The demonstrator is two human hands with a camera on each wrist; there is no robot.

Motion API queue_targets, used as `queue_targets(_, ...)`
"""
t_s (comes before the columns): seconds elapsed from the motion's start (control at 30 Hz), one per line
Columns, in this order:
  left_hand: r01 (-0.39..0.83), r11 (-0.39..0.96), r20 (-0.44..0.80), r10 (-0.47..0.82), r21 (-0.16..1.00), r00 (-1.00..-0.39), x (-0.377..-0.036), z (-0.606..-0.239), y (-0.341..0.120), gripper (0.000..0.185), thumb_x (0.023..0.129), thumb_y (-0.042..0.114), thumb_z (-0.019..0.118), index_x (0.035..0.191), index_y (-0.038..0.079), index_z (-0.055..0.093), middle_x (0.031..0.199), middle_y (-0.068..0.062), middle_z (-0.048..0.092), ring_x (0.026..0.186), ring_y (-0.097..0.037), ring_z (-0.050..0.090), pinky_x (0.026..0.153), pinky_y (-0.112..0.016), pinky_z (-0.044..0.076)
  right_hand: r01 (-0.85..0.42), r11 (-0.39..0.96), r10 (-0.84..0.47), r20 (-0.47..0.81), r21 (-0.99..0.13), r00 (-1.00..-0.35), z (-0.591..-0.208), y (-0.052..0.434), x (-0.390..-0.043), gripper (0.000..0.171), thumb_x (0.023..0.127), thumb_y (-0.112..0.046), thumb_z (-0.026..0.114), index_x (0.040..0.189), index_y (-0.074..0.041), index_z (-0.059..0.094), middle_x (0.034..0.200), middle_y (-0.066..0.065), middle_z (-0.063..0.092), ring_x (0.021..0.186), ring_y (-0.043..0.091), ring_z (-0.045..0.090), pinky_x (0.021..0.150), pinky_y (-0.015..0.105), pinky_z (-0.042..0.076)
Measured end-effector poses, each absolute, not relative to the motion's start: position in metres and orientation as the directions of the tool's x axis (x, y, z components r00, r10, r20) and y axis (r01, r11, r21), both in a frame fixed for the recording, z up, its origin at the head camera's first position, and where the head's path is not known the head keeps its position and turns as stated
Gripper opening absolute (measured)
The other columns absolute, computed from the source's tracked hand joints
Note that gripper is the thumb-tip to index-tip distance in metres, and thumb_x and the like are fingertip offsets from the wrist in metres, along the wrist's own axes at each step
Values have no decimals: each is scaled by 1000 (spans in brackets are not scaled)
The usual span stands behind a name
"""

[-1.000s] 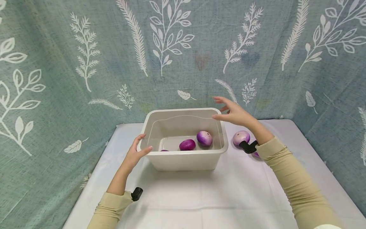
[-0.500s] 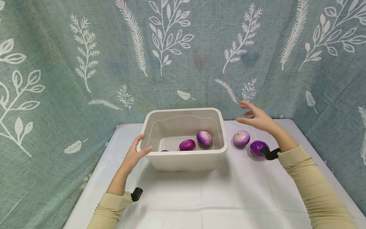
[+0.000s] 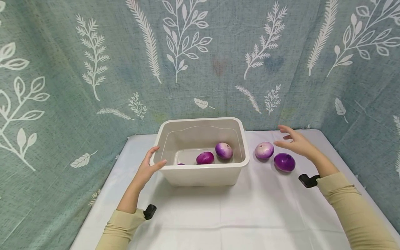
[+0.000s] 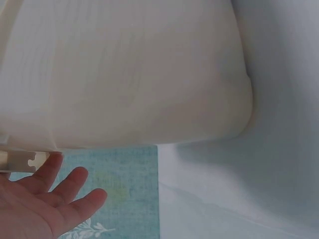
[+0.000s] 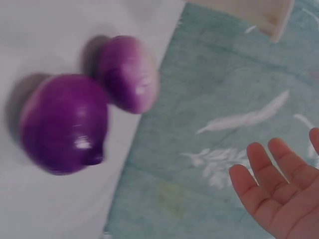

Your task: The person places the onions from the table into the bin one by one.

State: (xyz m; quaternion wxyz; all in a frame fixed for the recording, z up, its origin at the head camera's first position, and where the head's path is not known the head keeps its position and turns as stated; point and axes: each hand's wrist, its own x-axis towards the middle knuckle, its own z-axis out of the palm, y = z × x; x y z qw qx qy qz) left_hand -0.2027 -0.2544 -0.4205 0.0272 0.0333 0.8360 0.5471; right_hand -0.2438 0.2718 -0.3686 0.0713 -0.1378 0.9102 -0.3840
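Fingers (image 3: 282, 129) spread above dark onion (image 3: 284, 162).

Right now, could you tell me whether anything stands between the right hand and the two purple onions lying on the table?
Nothing visible does. The right hand hovers open just behind the dark purple onion and beside the pale onion, with only bare tablecloth around them.

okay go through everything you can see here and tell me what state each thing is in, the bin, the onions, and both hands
Bin: upright on the table, open top, no lid.
Onions in bin: two lie in plain view on the bottom, a third just peeks over the front rim.
Pale onion: on the table right of the bin, untouched.
Dark onion: on the table beside the pale one, untouched.
Left hand: fingers straight, resting on the bin's left rim.
Right hand: open, above the two loose onions, holding nothing.
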Motion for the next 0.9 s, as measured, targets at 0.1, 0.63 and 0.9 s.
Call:
queue_targets(0.1,30,400,-3,83,916,-997,-203,-421,-254,72,86,29,61,145,17,20,152,-10,8,139,-33,2,103,-64,14,-163,679,-284,-52,-716,-957,-381,279,-242,80,88,-40,57,146,-6,14,143,27,23,125,47,31,94,60,33)
queue_targets(0.63,34,393,4,77,919,-997,-204,-420,-253,71,86,27,61,144,15,22,152,-10,10,139,-32,3,104,-62,12,-59,693,-232,-144,-719,-962,-448,302,-242,82,86,-40,60,142,3,19,140,34,22,124,52,25,94,63,31)
queue_targets(0.9,34,401,0,83,916,-997,-203,-420,-254,72,86,29,61,144,17,20,152,-9,10,139,-33,3,103,-63,14,-78,693,-217,-104,-717,-971,-471,304,-244,79,83,-33,64,138,9,24,137,37,24,121,52,27,95,62,28)
